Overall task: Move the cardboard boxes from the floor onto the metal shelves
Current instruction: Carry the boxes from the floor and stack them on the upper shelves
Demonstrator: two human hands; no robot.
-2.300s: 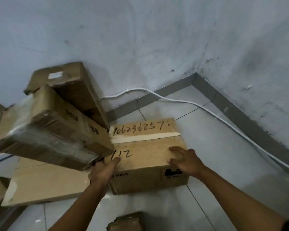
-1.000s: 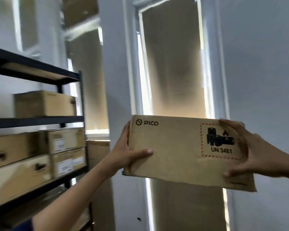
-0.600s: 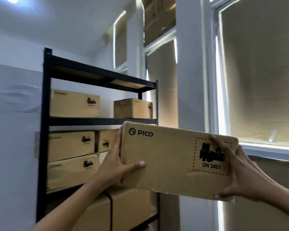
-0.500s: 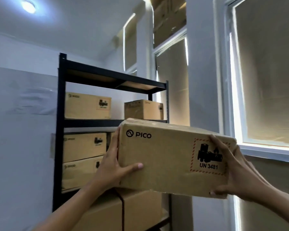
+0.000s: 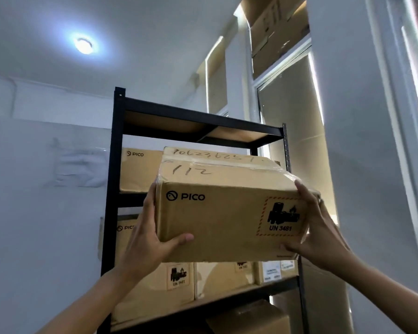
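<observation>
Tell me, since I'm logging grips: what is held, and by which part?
The PICO cardboard box, held by its two ends: left hand and right hand.

A round ceiling light (image 5: 83,45) glows on the white ceiling (image 5: 155,25). The pale wall (image 5: 46,213) carries a patch of clear tape (image 5: 79,168). To the right, tall windows (image 5: 297,121) are covered by tan sheets, with daylight leaking at the edges.

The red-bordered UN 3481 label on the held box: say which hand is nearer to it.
Right. The right hand grips the box at the end beside the label, fingers next to its border. The left hand holds the opposite end, by the PICO logo.
</observation>
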